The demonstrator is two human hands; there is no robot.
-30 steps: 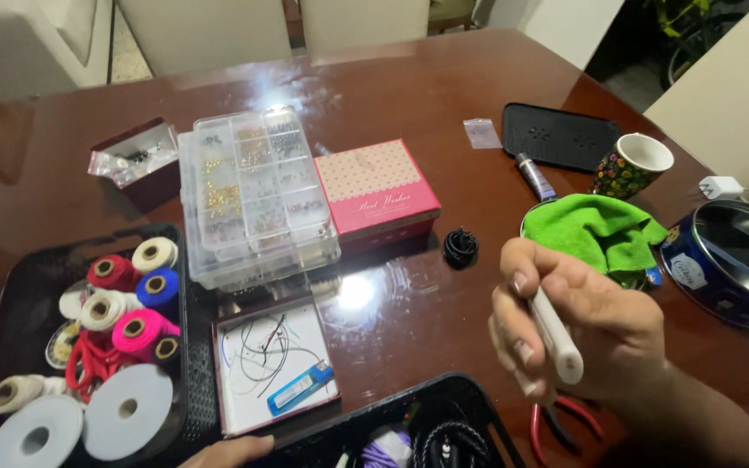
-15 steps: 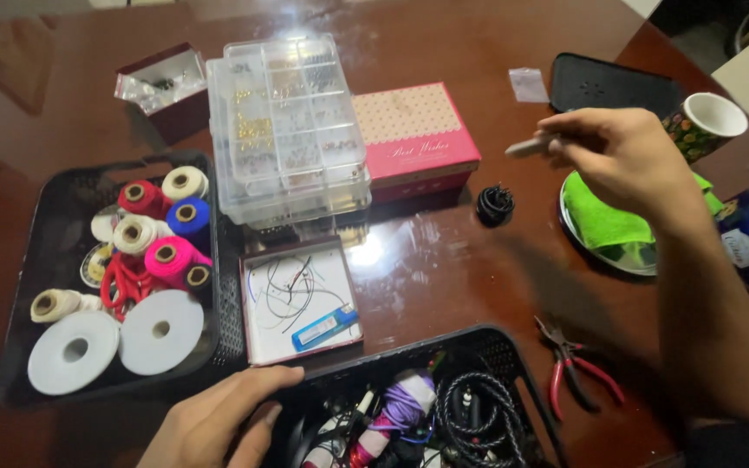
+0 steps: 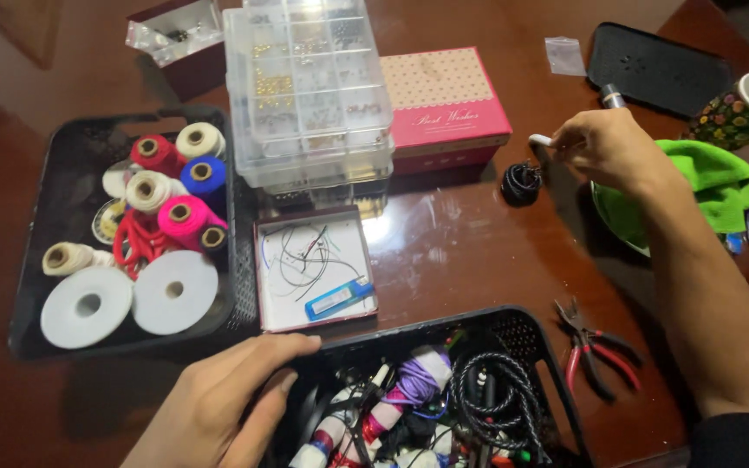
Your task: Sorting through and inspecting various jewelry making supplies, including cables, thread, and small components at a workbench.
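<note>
My right hand [image 3: 610,149] is closed around a thin white tool [image 3: 540,139], held above the table just right of a small black coil of cord [image 3: 522,182]. My left hand [image 3: 218,407] rests with fingers spread on the near left corner of a black basket [image 3: 522,347] full of cords and thread bundles. A small open box [image 3: 312,269] with loose wires and a blue lighter lies just beyond that hand.
A black tray [image 3: 54,199] of coloured thread spools and white tape rolls sits left. A clear compartment organiser [image 3: 305,87] and pink box [image 3: 448,100] stand behind. Red-handled pliers [image 3: 595,351], a green cloth [image 3: 704,186], a cup [image 3: 743,104] and a black tray lid [image 3: 656,65] lie right.
My right hand has moved left and down with the white tool, toward the black coil. My left hand has slid further onto the basket's corner. The view has tilted down.
</note>
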